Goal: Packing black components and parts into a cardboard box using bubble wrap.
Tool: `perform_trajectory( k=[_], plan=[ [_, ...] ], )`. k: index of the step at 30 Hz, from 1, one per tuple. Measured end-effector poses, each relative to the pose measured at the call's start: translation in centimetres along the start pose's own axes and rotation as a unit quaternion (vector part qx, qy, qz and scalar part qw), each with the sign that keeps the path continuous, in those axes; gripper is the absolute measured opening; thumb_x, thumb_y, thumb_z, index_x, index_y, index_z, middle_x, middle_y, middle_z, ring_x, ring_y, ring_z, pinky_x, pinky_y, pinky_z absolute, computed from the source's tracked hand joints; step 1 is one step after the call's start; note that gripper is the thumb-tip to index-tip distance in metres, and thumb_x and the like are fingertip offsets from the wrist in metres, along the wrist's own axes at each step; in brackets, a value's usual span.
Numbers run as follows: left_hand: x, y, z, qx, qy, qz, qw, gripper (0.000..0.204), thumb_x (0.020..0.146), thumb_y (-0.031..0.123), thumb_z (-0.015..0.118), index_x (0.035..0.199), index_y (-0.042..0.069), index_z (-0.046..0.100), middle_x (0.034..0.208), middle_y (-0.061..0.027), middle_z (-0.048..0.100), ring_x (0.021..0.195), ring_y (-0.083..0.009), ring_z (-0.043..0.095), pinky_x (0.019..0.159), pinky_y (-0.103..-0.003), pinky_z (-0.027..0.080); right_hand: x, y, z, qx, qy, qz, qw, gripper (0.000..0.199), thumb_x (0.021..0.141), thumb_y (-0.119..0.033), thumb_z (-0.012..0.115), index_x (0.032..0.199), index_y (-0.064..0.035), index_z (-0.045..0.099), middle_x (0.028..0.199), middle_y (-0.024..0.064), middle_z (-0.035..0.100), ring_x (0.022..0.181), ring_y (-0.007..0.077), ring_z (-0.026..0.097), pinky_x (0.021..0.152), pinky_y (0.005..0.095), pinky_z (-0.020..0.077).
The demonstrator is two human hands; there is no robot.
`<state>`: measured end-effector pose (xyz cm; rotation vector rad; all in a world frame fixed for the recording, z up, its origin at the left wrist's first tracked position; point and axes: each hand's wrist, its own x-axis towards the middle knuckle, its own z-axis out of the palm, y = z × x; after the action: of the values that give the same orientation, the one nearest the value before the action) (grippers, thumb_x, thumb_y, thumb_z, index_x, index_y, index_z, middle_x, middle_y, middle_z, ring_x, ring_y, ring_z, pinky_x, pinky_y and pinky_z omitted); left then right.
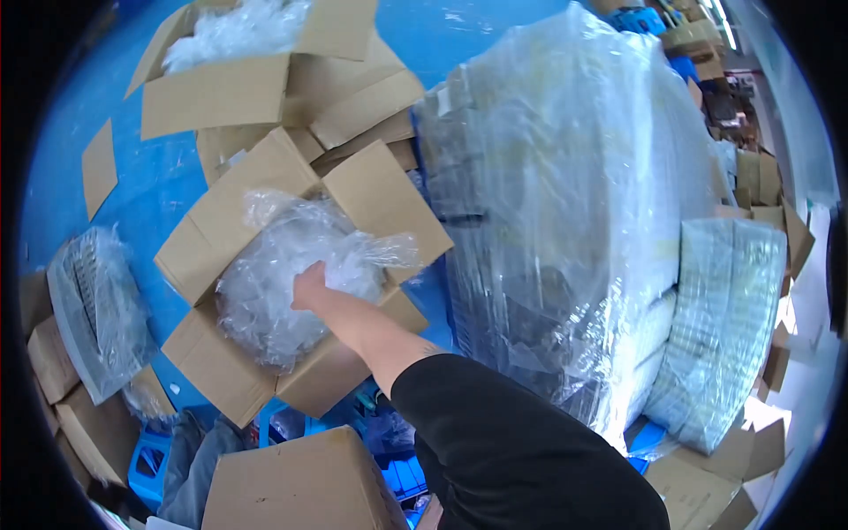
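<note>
Head view: your right hand (309, 287) touches the clear plastic (261, 300) in the open cardboard box (221, 367), left of the frame's centre; I cannot tell whether its grip is closed. Plastic-wrapped stack (565, 221) stands right of centre.

A bright light strip (726, 26) shines beyond the blue floor (411, 22).

I looked in remotely on a packing or storage workspace: an open carton (389, 194) stuffed with clear plastic (261, 305) surrounded the right hand (309, 286), another carton (212, 99) stood beyond it, a film-wrapped stack (565, 177) rose rightward, stacked boxes (761, 177) farther right.
</note>
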<state>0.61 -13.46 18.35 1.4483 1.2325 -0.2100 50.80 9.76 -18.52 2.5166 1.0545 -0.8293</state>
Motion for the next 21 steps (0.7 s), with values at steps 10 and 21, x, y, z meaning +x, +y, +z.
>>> perform_trajectory(
  k=[10, 21],
  plan=[
    [4.4, 9.5, 3.7, -0.191, 0.42, 0.041, 0.886, 0.038, 0.095, 0.032, 0.04, 0.108, 0.002, 0.059, 0.096, -0.0197, 0.062, 0.087, -0.0292, 0.058, 0.082, -0.036, 0.046, -3.5, 1.0, -0.4, 0.206, 0.174, -0.091, 0.959, 0.071, 0.08, -0.064, 0.042, 0.067, 0.0008, 0.066, 0.067, 0.0186, 0.061, 0.062, 0.0372, 0.057, 0.061, 0.0449, 0.0456],
    [-2.1, 2.2, 0.7, 0.095, 0.288, -0.257, 0.918, 0.039, 0.084, 0.038, 0.048, 0.091, 0.003, 0.063, 0.091, -0.018, 0.064, 0.085, -0.0368, 0.059, 0.072, -0.042, 0.048, -34.2, 1.0, -22.6, 0.482, 0.155, -0.465, 0.726, 0.039, 0.083, -0.026, 0.059, 0.109, 0.0016, 0.055, 0.107, 0.0124, 0.058, 0.097, 0.0265, 0.055, 0.088, 0.0348, 0.0417]
  ],
)
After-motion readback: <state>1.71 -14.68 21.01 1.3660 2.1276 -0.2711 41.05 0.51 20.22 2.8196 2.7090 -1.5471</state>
